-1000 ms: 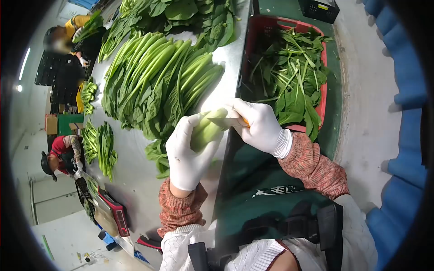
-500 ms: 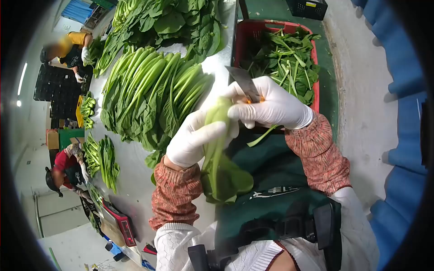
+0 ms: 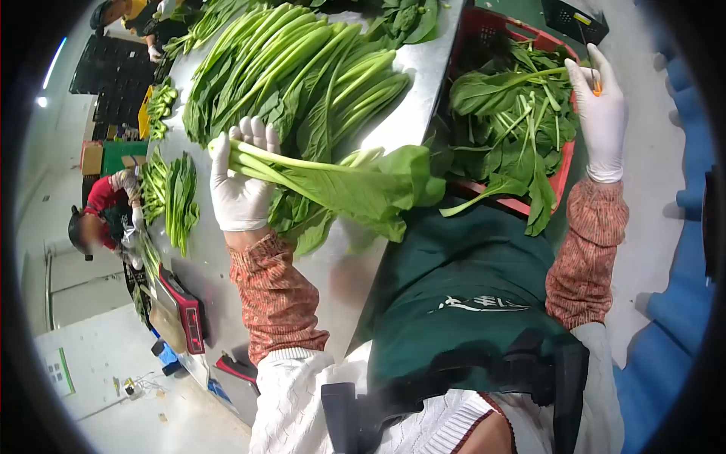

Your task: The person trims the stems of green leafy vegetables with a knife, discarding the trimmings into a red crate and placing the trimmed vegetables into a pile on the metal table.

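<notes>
White-gloved, my left hand [image 3: 246, 178] holds a bunch of leafy greens [image 3: 325, 181] by its pale stalks, thumb over them, leaves pointing right. My right hand [image 3: 603, 113], also gloved, is over the right edge of the red crate [image 3: 560, 185]. A leafy stem [image 3: 491, 89] runs from its fingers out over the crate, and a bit of the orange knife handle [image 3: 597, 82] shows between them; the blade cannot be seen. Loose leaves and stalks [image 3: 529, 129] fill the crate. Beyond my left hand a big pile of greens [image 3: 280, 76] lies on the metal table.
Smaller bundles [image 3: 180, 200] lie farther left on the metal table [image 3: 227, 280], near a red scale [image 3: 185, 310]. Two other people work across it, one in a red top [image 3: 102, 193], one at the top left [image 3: 140, 19]. A black crate [image 3: 575, 21] stands at the top right.
My hands have moved apart: the left went left with the greens, now lying sideways, and the right went right to the crate with a leafy stem. The view has shifted.
</notes>
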### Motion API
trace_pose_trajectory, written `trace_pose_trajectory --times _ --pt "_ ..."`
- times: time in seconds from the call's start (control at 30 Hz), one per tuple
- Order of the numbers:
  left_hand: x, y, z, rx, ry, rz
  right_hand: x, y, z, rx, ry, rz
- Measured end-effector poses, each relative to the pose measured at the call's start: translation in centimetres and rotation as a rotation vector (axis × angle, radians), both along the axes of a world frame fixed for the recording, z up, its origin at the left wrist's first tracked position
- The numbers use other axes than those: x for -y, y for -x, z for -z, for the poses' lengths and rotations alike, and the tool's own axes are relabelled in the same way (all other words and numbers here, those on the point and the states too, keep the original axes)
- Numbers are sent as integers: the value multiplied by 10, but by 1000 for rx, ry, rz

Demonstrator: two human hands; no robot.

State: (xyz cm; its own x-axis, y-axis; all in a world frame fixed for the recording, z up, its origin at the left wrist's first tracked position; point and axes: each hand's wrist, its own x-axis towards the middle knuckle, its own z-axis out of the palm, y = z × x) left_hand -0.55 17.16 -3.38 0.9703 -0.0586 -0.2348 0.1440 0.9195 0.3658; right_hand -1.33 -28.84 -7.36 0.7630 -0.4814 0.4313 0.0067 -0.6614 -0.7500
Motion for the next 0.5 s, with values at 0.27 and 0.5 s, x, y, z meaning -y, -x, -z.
trace_pose_trajectory --times 0.27,0.5 --pt "-60 99 -98 316 -817 -484 -133 23 62 -346 98 -783" --pt "0 115 -52 436 -2290 -567 -173 21 101 -423 -79 -942"
